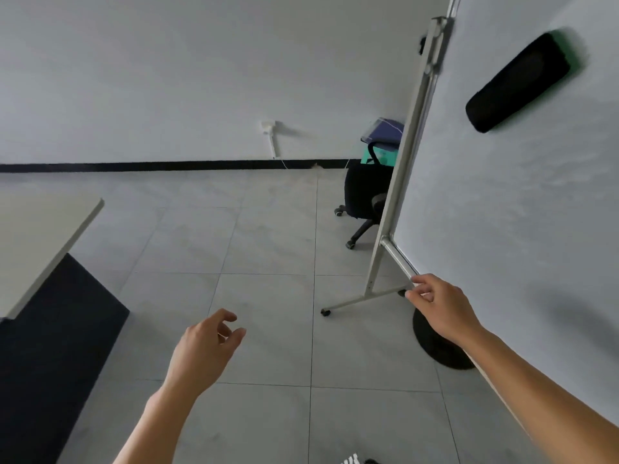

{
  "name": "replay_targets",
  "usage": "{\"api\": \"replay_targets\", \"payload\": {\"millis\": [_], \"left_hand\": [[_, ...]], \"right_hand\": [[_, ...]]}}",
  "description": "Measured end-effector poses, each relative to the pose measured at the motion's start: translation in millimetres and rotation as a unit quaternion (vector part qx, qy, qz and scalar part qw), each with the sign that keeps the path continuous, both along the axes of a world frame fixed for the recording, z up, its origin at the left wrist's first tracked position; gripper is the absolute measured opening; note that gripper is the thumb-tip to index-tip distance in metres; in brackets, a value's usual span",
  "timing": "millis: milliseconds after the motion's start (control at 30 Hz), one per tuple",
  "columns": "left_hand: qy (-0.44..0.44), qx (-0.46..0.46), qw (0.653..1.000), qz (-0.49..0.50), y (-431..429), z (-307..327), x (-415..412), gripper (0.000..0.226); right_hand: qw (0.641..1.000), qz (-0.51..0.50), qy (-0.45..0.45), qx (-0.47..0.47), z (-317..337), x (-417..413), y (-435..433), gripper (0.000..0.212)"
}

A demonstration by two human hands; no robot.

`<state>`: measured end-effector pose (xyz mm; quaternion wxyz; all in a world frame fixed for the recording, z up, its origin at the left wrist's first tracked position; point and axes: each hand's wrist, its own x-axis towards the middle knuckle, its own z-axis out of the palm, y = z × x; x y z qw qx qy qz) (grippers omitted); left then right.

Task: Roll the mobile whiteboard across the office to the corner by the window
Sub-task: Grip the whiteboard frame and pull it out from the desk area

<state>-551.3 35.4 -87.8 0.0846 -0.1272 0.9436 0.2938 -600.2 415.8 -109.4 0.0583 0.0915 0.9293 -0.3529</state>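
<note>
The mobile whiteboard [509,202] fills the right side of the view, its white face turned toward me. A black and green eraser [521,82] sticks to its upper part. Its grey metal stand [398,182] runs down to a foot bar with a small caster [325,312] on the tiled floor. My right hand [438,304] grips the metal rail along the board's lower edge near the left corner. My left hand [206,349] hangs free over the floor, fingers loosely curled and apart, touching nothing.
A black office chair [365,199] with a teal bag and a blue folder stands against the far wall, partly behind the stand. A grey desk [40,236] with a dark side panel sits at left. A wall socket [268,127] is mounted above the black skirting.
</note>
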Motion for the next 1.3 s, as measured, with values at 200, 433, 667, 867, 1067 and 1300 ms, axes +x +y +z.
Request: {"api": "replay_targets", "payload": {"millis": [200,433,667,867,1067,1300], "left_hand": [[-0.029,0.012,0.999,0.013,-62.2,-30.3,-85.2,0.022],[-0.071,-0.005,0.997,-0.021,-144.3,-36.7,-219.2,0.013],[-0.107,-0.024,0.989,-0.104,-141.9,-42.3,-354.2,0.014],[-0.095,-0.003,0.976,-0.197,-66.1,-49.3,-469.7,0.017],[-0.069,0.031,0.930,-0.359,57.5,-16.2,-578.7,0.012],[-0.058,0.108,0.818,-0.562,233.7,55.3,-644.1,0.031]], "right_hand": [[1.000,-0.003,-0.020,0.002,-25.8,-95.0,-51.1,0.036],[0.992,-0.117,-0.038,-0.028,-40.2,-177.6,-99.6,0.031],[0.973,-0.221,-0.042,-0.047,-42.7,-227.2,-95.9,0.028],[0.951,-0.304,-0.024,-0.051,-52.8,-282.0,-55.7,0.027],[0.923,-0.378,-0.007,-0.067,-40.4,-347.9,-22.9,0.034],[0.899,-0.431,-0.054,0.060,-8.6,-396.9,-5.5,0.036]]}}
